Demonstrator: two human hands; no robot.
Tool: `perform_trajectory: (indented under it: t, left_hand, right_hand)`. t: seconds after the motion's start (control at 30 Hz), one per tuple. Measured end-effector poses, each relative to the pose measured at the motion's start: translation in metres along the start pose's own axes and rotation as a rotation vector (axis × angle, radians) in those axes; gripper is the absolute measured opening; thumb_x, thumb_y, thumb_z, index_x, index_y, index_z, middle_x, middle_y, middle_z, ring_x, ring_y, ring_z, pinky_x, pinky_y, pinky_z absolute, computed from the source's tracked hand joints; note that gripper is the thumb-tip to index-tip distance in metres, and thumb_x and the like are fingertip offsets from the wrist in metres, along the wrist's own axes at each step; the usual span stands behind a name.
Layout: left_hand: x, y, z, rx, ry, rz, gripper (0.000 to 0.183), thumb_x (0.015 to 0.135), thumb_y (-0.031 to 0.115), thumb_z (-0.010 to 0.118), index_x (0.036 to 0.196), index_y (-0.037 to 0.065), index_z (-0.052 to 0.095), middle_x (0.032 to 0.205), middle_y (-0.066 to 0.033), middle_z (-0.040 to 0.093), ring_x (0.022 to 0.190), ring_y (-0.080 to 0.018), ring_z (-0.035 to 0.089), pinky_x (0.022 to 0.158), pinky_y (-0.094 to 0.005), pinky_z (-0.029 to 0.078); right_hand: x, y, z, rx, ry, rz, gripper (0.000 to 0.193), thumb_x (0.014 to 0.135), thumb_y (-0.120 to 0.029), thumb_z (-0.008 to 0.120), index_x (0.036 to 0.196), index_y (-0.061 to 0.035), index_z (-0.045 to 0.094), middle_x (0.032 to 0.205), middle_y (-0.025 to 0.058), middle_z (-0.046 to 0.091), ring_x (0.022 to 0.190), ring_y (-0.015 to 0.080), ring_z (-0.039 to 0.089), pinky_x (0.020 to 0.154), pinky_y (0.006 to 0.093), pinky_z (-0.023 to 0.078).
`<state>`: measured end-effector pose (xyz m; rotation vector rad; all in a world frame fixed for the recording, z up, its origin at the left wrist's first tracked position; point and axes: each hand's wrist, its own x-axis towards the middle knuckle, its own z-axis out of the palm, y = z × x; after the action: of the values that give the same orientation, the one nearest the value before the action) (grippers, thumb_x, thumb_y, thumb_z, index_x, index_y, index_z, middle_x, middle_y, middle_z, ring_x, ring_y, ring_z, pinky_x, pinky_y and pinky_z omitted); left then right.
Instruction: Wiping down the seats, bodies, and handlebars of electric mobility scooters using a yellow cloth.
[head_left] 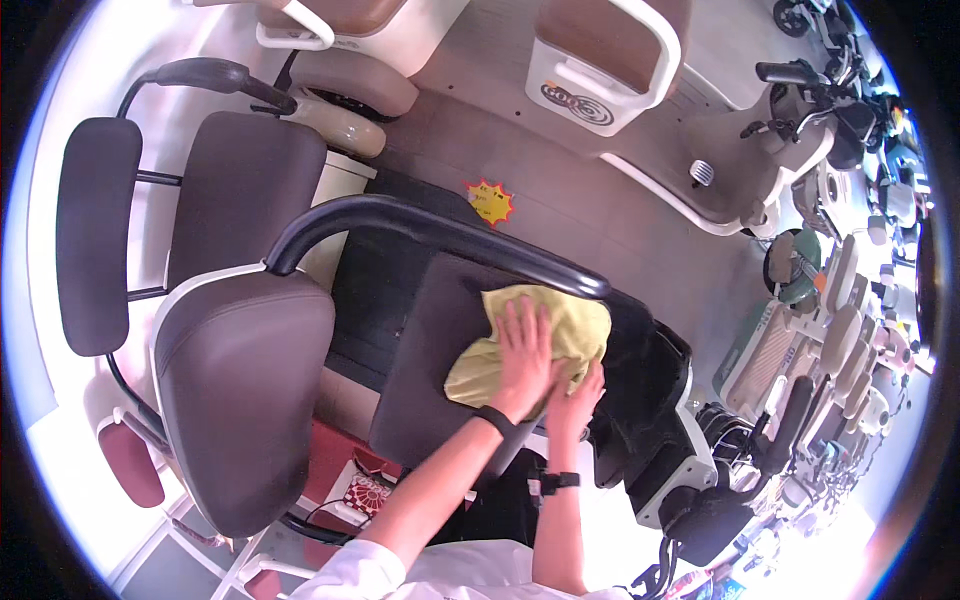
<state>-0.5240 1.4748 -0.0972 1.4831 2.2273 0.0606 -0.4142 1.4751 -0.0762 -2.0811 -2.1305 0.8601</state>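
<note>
Two bare hands meet on a yellow cloth (pixel 560 325) spread over the dark seat cushion (pixel 430 370) of a scooter, toward the cushion's far right corner, just under the curved black grab rail (pixel 440 230). The left hand (pixel 525 350) lies flat on the cloth's middle, fingers spread and pressing down, gripping nothing; a black band sits on its wrist. The right hand (pixel 578 395) is just beside it at the cloth's near right edge, fingers bent over the cloth and touching it; whether they pinch the fabric cannot be told. That wrist carries a black watch (pixel 553 482).

Left of the cushion, a second scooter's brown seat (pixel 240 390) and its backrest (pixel 245 190) stand side by side with it, and a dark padded backrest (pixel 95 235) stands further left. On the grey floor beyond the rail lies a yellow and red starburst sticker (pixel 490 202). A cream scooter (pixel 720 170) stands well apart at the upper right, with a row of more scooters (pixel 850 330) along the right rim.
</note>
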Motion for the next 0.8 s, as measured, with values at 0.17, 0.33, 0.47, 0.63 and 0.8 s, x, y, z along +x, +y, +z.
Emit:
perform_trajectory:
  t: [0.17,0.33,0.47,0.63,0.8]
  left_hand:
    - [0.009,0.023,0.032,-0.086,0.015,0.112,0.082,0.096,0.043,0.057,0.162,0.004,0.026,0.167,-0.0272,0.018,0.152,-0.0532,0.017,0.122,-0.0686,0.016]
    - [-0.013,0.003,0.046,-0.135,0.109,0.133,0.074,0.099,0.039,0.051,0.164,0.014,0.026,0.170,-0.0154,0.020,0.156,-0.0411,0.019,0.124,-0.0622,0.017]
    - [-0.069,-0.009,0.062,-0.100,0.033,0.114,0.073,0.098,0.040,0.052,0.163,0.017,0.028,0.170,-0.0116,0.023,0.156,-0.0386,0.020,0.124,-0.0625,0.017]
    - [-0.175,-0.024,0.111,-0.039,0.002,0.222,0.066,0.098,0.045,0.052,0.160,0.025,0.039,0.168,-0.0070,0.030,0.154,-0.0324,0.026,0.123,-0.0612,0.021]
    - [-0.185,-0.050,0.126,0.121,0.022,0.293,0.060,0.099,0.044,0.051,0.156,0.026,0.046,0.167,-0.0043,0.034,0.154,-0.0306,0.028,0.120,-0.0621,0.025]
  right_hand:
    - [0.042,0.040,0.025,0.510,-0.134,-0.034,0.063,0.105,-0.021,0.055,0.156,0.0054,0.028,0.156,0.0289,0.036,0.143,0.0403,0.041,0.120,0.0465,0.031]
    - [0.033,0.036,0.051,0.766,-0.090,0.138,0.062,0.108,-0.025,0.050,0.158,0.0028,0.025,0.156,0.0255,0.039,0.142,0.0351,0.042,0.119,0.0430,0.033]
    - [-0.021,0.045,0.064,0.744,-0.072,0.237,0.060,0.107,-0.021,0.050,0.157,0.0025,0.027,0.156,0.0234,0.041,0.141,0.0328,0.044,0.117,0.0416,0.035]
    - [-0.144,0.110,0.098,0.802,-0.096,0.338,0.073,0.099,-0.005,0.056,0.160,0.0010,0.017,0.157,0.0252,0.037,0.140,0.0335,0.044,0.117,0.0438,0.038]
    - [-0.154,0.093,0.108,0.591,-0.080,0.249,0.075,0.091,0.001,0.055,0.159,0.0042,0.023,0.154,0.0292,0.040,0.142,0.0399,0.042,0.120,0.0437,0.033]
